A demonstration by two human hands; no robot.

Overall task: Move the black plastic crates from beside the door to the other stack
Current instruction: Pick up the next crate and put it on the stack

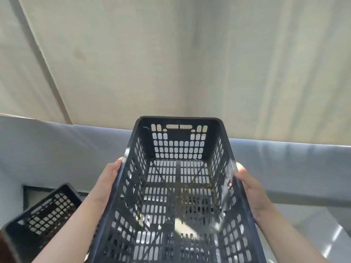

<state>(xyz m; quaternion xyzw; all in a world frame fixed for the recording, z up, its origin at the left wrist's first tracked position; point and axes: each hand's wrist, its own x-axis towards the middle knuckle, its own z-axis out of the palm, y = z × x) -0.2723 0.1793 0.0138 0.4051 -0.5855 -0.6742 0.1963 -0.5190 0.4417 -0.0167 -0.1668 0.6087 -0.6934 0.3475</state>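
A black plastic crate [178, 188] with slotted walls and floor is held up in front of me, its open top facing the camera. My left hand [109, 179] grips its left long rim and my right hand [248, 188] grips its right long rim. Bits of dry debris lie on the crate's floor. A second black crate [43, 213] sits lower at the bottom left, tilted, partly hidden behind my left forearm.
A pale wall [171, 54] fills the upper view, with a grey band [57, 145] along its lower part. A light floor [322, 234] shows at the bottom right. A dark-framed opening [26, 194] sits behind the lower crate.
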